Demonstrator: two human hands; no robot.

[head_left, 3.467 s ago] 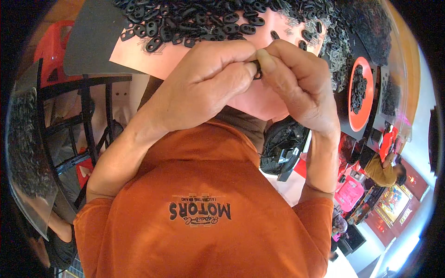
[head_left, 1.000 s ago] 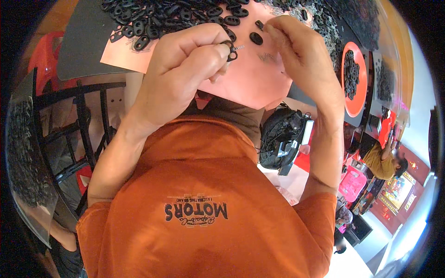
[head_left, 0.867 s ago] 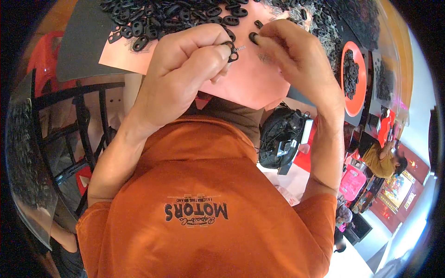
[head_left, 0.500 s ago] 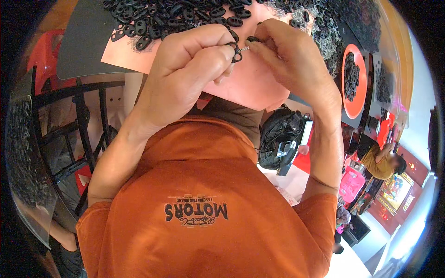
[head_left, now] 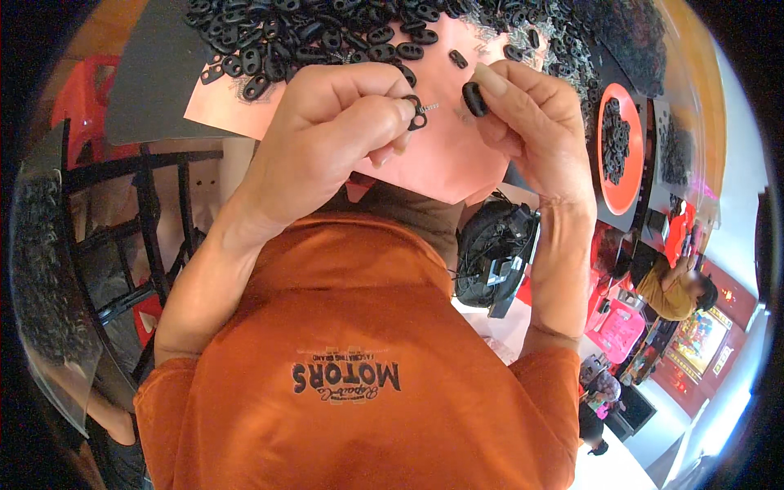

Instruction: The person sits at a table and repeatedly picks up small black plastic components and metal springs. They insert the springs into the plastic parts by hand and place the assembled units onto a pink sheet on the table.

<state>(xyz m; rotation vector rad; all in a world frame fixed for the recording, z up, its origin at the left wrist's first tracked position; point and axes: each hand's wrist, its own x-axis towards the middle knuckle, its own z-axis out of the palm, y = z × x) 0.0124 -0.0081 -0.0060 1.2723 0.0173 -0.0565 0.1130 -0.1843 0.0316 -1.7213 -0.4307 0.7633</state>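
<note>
My left hand (head_left: 339,114) pinches a flat black cord-lock insert with two holes (head_left: 418,121) between thumb and fingers. A small metal coil spring (head_left: 430,107) sticks out of its right side. To the right of it, apart from the spring, my right hand (head_left: 535,118) holds a black oval cord-lock shell (head_left: 474,100) between thumb and fingertips. Both hands are above a pink sheet (head_left: 457,163). Beyond my left hand lies a heap of black cord-lock parts (head_left: 286,37), many with two holes. One loose black oval piece (head_left: 458,59) lies on the sheet between my hands.
Many small springs (head_left: 563,61) are scattered at the far right of the sheet. An orange-red plate (head_left: 618,202) of black parts stands right of my right arm. Below the table are a black bag (head_left: 494,237) and, at left, a black metal frame (head_left: 147,196). Another person (head_left: 670,290) sits far right.
My right hand has drawn away to the right from the spring and turned, bringing the black shell into clear view. My left hand stays almost in place with the insert and spring.
</note>
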